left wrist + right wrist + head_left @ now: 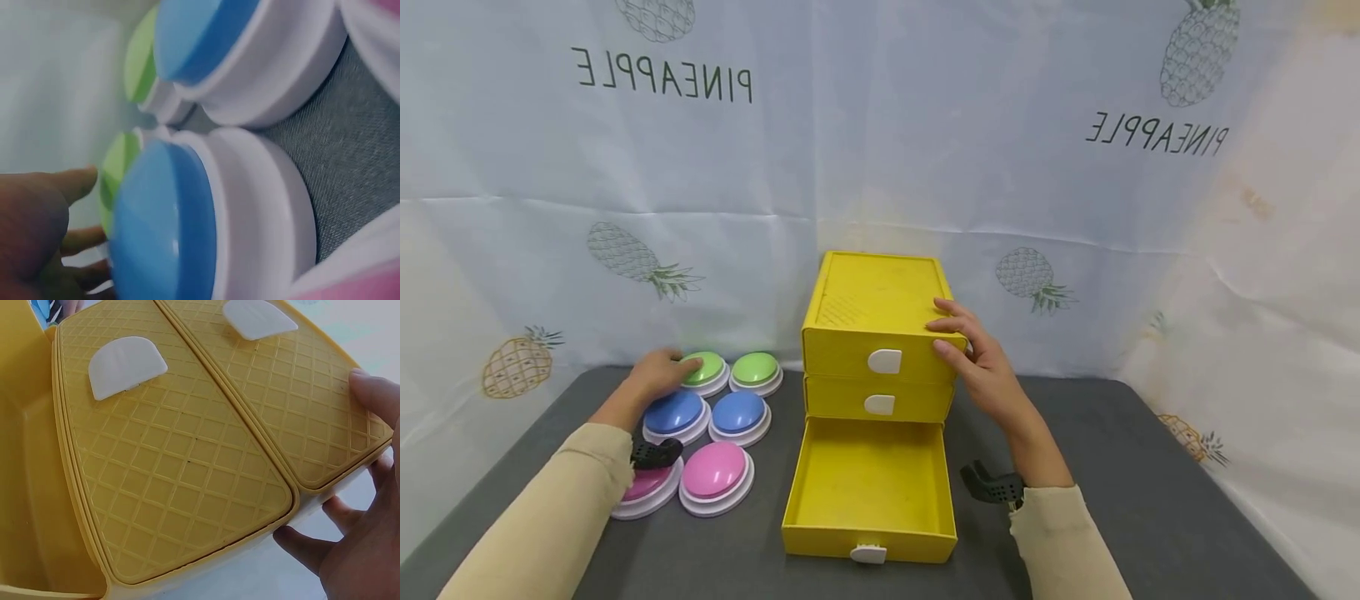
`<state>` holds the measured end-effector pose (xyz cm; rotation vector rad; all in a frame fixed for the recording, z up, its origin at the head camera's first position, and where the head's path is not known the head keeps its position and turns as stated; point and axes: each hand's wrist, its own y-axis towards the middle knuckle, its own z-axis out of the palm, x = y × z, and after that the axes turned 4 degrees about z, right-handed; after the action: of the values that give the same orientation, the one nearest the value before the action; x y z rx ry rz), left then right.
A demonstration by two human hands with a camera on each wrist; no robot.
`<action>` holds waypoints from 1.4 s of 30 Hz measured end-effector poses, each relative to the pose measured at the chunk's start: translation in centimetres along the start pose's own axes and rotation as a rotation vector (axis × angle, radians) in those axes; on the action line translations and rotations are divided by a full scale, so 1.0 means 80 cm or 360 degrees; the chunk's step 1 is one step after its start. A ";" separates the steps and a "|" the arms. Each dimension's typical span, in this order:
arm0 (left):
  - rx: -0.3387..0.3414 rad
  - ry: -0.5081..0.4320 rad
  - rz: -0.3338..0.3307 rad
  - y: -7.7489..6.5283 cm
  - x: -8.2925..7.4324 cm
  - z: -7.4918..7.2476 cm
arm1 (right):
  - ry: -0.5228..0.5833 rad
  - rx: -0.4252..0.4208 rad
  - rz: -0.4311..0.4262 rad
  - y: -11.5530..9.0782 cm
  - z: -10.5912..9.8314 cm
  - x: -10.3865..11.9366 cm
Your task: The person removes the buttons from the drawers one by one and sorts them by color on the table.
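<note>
My left hand (pixel 658 372) reaches to the rear-left green push button (pixel 704 367), its thumb at the green dome and the other fingers beyond it. In the left wrist view the thumb and fingers (pixel 84 239) are spread beside that button, partly hidden behind a blue push button (pixel 165 219). My right hand (pixel 988 371) holds the upper right front corner of a yellow drawer cabinet (pixel 880 292). Its thumb (pixel 375 397) lies on the top drawer's front, with the other fingers along the cabinet's side. The bottom drawer (pixel 868 475) is pulled out and has nothing inside.
A second green button (pixel 756 368), a second blue button (pixel 739 412) and two pink buttons, one of them (pixel 715 470) nearer the cabinet, stand in pairs on the dark table (pixel 1120 500). Behind hangs a white pineapple-print curtain (pixel 880 125).
</note>
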<state>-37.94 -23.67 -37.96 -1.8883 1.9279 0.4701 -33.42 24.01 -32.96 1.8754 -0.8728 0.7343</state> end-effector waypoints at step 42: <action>-0.0225 -0.0485 0.1604 -0.230 -0.171 0.162 | 0.0019 -0.0022 0.0020 0.000 0.002 0.002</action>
<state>-18.86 -5.93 -41.56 -0.6909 2.5303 1.1107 -33.32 23.79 -32.90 1.8531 -0.8811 0.7444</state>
